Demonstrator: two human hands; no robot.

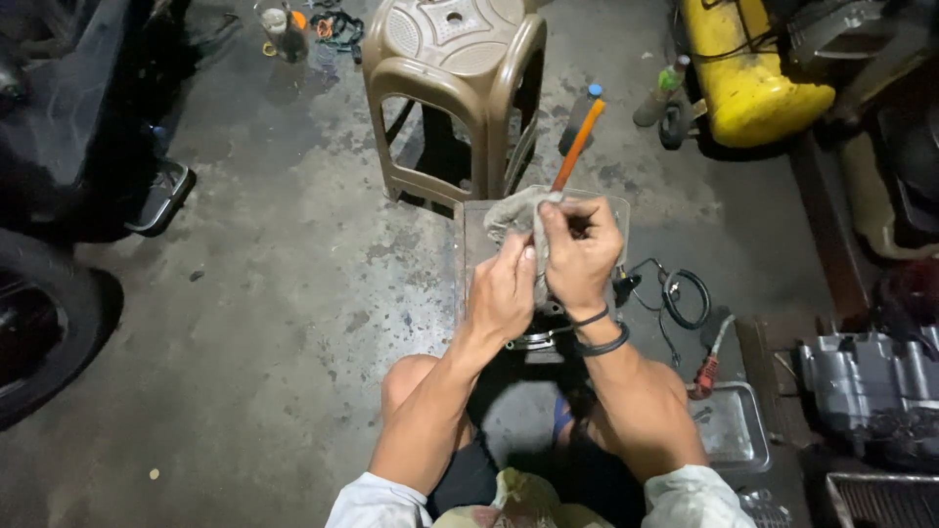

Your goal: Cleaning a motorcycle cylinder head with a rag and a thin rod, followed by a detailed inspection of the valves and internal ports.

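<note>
My right hand (580,256) grips an orange-handled tool (577,147) whose handle sticks up and away from me. My left hand (502,291) pinches a dirty grey rag (511,213) that wraps around the tool's lower end. Both hands meet above a clear rectangular tray (469,256) on the concrete floor. Under my wrists sits a dark round metal part (533,339), mostly hidden by my hands. Black bands circle my right wrist.
A brown plastic stool (452,78) stands just beyond the tray. A yellow tank (743,73) lies at the upper right. A metal tray (732,426), black cables (682,296), and an engine block (866,381) sit at the right. A motorcycle tyre (44,328) is at the left.
</note>
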